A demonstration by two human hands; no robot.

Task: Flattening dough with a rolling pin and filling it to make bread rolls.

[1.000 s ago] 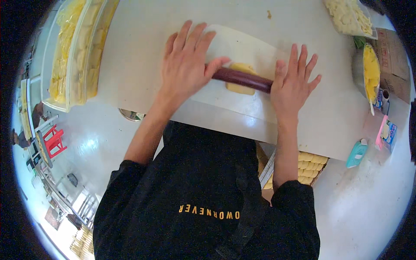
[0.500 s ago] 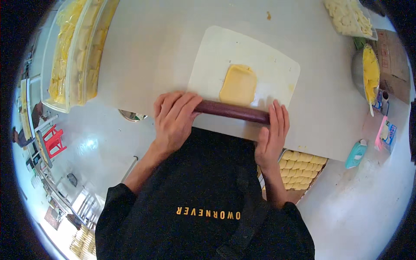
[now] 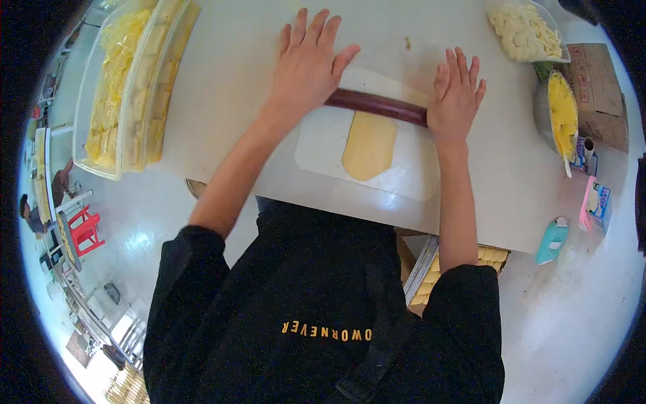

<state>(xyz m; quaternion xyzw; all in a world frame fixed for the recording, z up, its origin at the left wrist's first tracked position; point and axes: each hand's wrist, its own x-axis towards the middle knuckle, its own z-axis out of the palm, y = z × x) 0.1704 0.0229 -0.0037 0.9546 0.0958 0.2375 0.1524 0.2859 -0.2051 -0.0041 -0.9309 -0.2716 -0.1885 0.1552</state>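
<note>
A dark red-brown rolling pin (image 3: 380, 106) lies crosswise over the far end of a flat, pale yellow piece of dough (image 3: 369, 146). The dough rests on a white sheet or board (image 3: 319, 149) on the table. My left hand (image 3: 309, 64) is flat with its fingers stretched out and its palm over the pin's left end. Over the right end lies my right hand (image 3: 457, 97), fingers also straight and apart. Neither hand wraps round the pin; the palms press on it. The hands hide both ends of the pin.
Clear plastic tubs (image 3: 121, 151) of yellow pieces stand at the left. At the right are a tub of pale pieces (image 3: 525, 34), a metal bowl (image 3: 546, 114) of yellow filling, a cardboard box (image 3: 595, 81) and a teal packet (image 3: 552, 241). A tray of shaped dough (image 3: 493, 256) sits below the table edge.
Both hands have pushed the rolling pin away from me, from the dough's near end to its far end. The dough looks longer toward me, and my fingers now stretch forward.
</note>
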